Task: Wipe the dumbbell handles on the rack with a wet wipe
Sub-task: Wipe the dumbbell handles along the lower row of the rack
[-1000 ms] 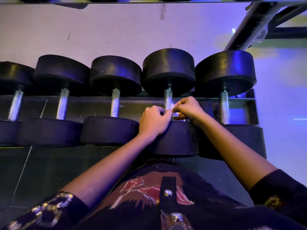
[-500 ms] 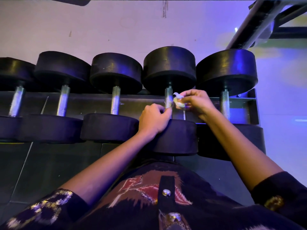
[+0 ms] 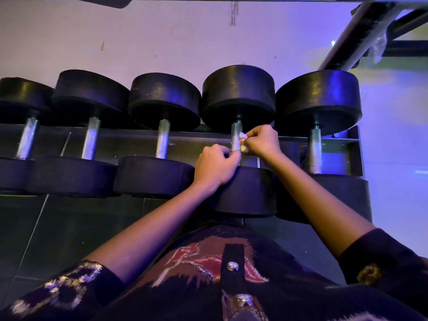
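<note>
Risen up the handle (image 3: 236,135) between black dumbbell heads (image 3: 238,93), right grip (image 3: 261,141) pinches wipe (image 3: 242,135); left grip (image 3: 215,165) unclear.

A small, crumpled white wet wipe (image 3: 242,135) presses against the fourth dumbbell's upright knurled steel handle (image 3: 235,133) on the rack (image 3: 129,137).

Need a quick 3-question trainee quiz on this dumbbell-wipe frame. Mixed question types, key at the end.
1. Multiple choice: counting from the left, which handle has the wet wipe on it? A second, B fourth, C fifth.
2. True or false: the right hand pinches the wet wipe against that handle.
3. Fill in: ___ dumbbells show on this tier of the rack.
Key: 1 B; 2 true; 3 five.
</note>
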Demonstrator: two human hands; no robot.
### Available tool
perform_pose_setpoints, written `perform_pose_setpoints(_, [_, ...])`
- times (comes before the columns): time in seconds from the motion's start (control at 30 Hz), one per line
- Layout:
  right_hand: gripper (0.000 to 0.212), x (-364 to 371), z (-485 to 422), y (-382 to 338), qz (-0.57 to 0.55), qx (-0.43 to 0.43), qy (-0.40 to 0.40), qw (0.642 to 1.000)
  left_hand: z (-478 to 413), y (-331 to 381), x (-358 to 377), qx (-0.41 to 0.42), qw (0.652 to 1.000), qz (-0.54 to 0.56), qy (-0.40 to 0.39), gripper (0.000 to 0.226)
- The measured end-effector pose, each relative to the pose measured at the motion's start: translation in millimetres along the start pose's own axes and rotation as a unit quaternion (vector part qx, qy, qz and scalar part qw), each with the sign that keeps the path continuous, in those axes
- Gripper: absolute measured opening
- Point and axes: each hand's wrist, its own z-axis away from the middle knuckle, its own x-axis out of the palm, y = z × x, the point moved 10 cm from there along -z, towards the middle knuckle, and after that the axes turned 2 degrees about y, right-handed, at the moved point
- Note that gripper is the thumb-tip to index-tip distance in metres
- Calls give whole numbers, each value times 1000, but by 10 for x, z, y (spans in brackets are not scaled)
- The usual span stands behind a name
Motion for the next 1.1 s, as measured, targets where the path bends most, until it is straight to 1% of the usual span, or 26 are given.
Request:
perform_pose_setpoints(0.07, [9,27,12,-40,20,-14,-2,1000,-9,-17,-2,2,1000,3,5,43])
perform_pose_setpoints(0.17, [25,40,50,-81,75,-38,-6,996,-21,-43,22,4,1000,9,6,42])
perform_pose_setpoints(0.23, [23,18,45,-93,91,-51,5,995,-25,-41,29,9,1000,8,6,42])
perform_pose_setpoints(0.33, [12,5,8,-39,37,-44,5,998,-31,-23,16,12,1000,0,8,44])
perform_pose_setpoints(0.4, [12,-1,26,-16,24,-42,-7,999,-28,-13,12,13,1000,-4,9,44])
perform_pose_setpoints(0.43, [12,-16,60,-25,4,-38,-16,999,-23,-9,14,14,1000,-5,8,45])
perform_pose_setpoints(0.5, [17,-35,148,-88,-109,-18,-70,991,-17,-2,14,14,1000,-7,6,45])
perform_pose_setpoints(0.57, [21,-72,208,-202,-247,0,-133,960,-11,5,7,13,1000,-5,6,45])
perform_pose_setpoints(0.6, [21,-113,193,-238,-276,0,-143,950,-10,5,5,12,1000,-5,6,45])
perform_pose_setpoints(0.63, [20,-168,166,-255,-272,-4,-139,952,-7,9,1,12,1000,-5,7,45])
perform_pose_setpoints(0.7, [18,-257,83,-220,-153,-30,-90,984,-5,11,-4,13,1000,-6,8,46])
perform_pose_setpoints(0.77, [17,-230,18,-146,-40,-42,-54,997,-6,10,-2,13,1000,-6,8,47])
perform_pose_setpoints(0.8, [15,-184,17,-132,-9,-47,-49,998,-6,9,-2,14,1000,-5,9,48])
perform_pose_setpoints(0.87, [12,-114,24,-179,63,-89,-19,994,-8,6,-13,14,1000,-2,11,47])
perform_pose_setpoints(0.93, [14,-82,71,-266,134,-133,22,982,-11,2,-14,15,1000,1,11,45])
perform_pose_setpoints(0.97, [12,-58,103,-303,151,-146,29,977,-10,3,-11,16,1000,3,12,44])
perform_pose_setpoints(1.03, [11,15,139,-332,166,-160,18,973,-5,9,-26,25,999,12,23,41])
perform_pose_setpoints(1.1, [14,47,168,-352,176,-163,4,971,3,-16,-71,28,998,38,51,39])
